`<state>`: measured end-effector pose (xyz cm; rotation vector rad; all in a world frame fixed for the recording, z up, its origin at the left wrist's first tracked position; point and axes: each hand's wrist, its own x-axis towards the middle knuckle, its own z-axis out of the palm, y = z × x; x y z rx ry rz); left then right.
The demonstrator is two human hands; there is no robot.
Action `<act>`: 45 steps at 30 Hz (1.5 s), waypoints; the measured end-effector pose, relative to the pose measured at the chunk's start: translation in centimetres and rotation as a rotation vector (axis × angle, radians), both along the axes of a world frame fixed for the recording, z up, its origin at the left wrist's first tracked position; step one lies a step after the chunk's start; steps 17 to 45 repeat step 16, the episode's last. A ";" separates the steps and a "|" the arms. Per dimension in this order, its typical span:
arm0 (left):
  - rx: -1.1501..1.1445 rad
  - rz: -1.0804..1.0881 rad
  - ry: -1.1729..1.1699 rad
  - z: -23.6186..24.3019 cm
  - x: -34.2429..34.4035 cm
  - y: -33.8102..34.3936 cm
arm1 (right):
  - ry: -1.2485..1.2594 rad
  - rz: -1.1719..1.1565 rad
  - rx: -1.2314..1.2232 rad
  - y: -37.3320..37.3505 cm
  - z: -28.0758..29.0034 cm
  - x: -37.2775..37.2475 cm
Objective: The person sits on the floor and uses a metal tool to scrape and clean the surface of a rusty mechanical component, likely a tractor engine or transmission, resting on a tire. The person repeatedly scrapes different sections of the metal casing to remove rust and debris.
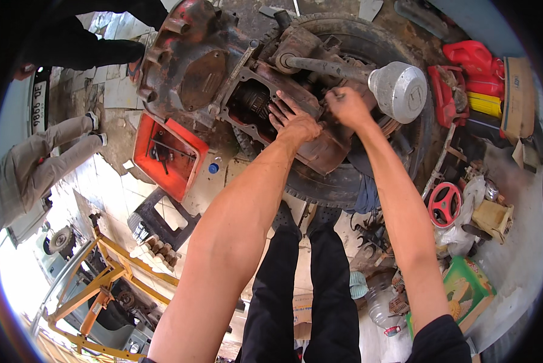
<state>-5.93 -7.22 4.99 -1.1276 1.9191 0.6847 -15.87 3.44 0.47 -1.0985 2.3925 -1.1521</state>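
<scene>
A greasy brown gearbox housing [323, 151] lies on a large black tyre [326, 192] in front of me. Its flanged opening shows gears [250, 100] inside. My left hand [294, 121] rests on the housing beside this opening, fingers stretched and spread, holding nothing. Just to its right, my right hand [347, 107] is closed with the fingers curled over the housing; whatever it grips, if anything, is hidden. Above that hand, a thick metal shaft [329, 66] runs to a silver, rounded metal canister [398, 92]. A large rusty bell-shaped casting [193, 69] stands to the left.
An orange-red tray [187, 181] with tools and a blue cap [213, 168] lie left of the tyre. Red jerrycans [474, 63], a red handwheel [445, 204] and a green box [468, 290] crowd the right. A yellow frame [111, 272] stands lower left. Two people's legs [66, 139] show left.
</scene>
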 end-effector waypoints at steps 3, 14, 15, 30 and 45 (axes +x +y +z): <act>0.020 -0.016 0.040 -0.3 -0.1 0.1 | -0.310 -0.113 -0.013 1.1 1.7 -0.4; -0.176 -0.181 0.484 1.1 6.6 1.3 | -0.848 -0.479 -0.056 8.8 13.1 3.9; -0.283 -0.290 0.581 1.7 9.1 2.4 | -0.893 -0.530 -0.075 10.0 14.7 5.7; -0.294 -0.298 0.613 3.6 7.2 2.2 | -0.977 -0.558 -0.095 11.8 16.0 7.4; -0.294 -0.298 0.613 3.6 7.2 2.2 | -0.977 -0.558 -0.095 11.8 16.0 7.4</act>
